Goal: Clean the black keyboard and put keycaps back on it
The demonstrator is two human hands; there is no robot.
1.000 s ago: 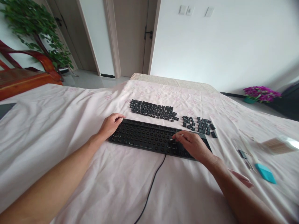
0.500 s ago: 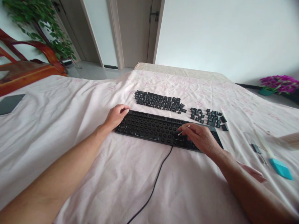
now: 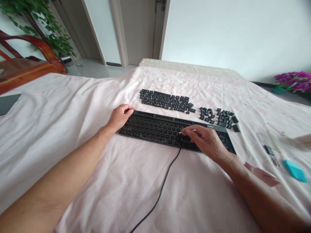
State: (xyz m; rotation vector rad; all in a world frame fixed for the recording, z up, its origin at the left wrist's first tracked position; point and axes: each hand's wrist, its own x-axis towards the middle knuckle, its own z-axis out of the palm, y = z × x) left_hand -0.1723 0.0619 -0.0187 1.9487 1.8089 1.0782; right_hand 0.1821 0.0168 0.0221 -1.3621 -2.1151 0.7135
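Note:
A black keyboard [image 3: 160,129] with its keycaps off lies on a pale pink sheet. My left hand [image 3: 119,116] grips its left end, fingers curled over the top corner. My right hand [image 3: 206,140] rests on the keyboard's right half and pinches a thin white cotton swab [image 3: 187,131], its tip pointing left onto the key wells. Behind the keyboard the removed keycaps lie in a long row [image 3: 166,101] and a looser cluster [image 3: 220,117]. The keyboard's black cable [image 3: 160,191] runs toward me.
On the right lie a teal brush-like tool [image 3: 294,170], a small dark tool [image 3: 269,150] and a pale box [image 3: 302,140] at the frame edge. A dark flat device [image 3: 7,103] lies far left. A wooden chair [image 3: 26,66], a plant and doors stand behind.
The view has shifted slightly downward. My right hand has slid the swab a little to the left across the key wells. My left hand keeps its hold on the keyboard's end.

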